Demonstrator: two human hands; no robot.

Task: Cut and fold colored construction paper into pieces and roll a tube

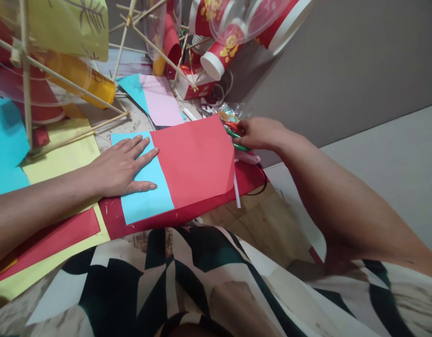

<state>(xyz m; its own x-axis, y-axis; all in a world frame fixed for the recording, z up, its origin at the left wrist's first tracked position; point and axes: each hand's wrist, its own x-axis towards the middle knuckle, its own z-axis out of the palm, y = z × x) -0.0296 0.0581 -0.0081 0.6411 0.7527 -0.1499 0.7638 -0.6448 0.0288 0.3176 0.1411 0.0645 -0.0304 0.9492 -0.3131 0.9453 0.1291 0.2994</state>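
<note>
My left hand (122,166) lies flat, fingers spread, on a light blue strip of paper (145,206). That strip adjoins a red sheet of paper (195,164), its right-hand corners trimmed at a slant. Past the red sheet's right edge, my right hand (256,132) has its fingers closed around scissors (233,126) with orange and green handles. The blades are mostly hidden. Beneath the papers is a dark red sheet (145,222).
Stick frames (131,21) with paper cups (216,58) stand at the back. A pink and blue sheet (161,100) lies behind the red one. Yellow paper (61,157) is at left. A thin white strip (237,192) hangs near the table's right edge. A grey wall (342,70) rises at right.
</note>
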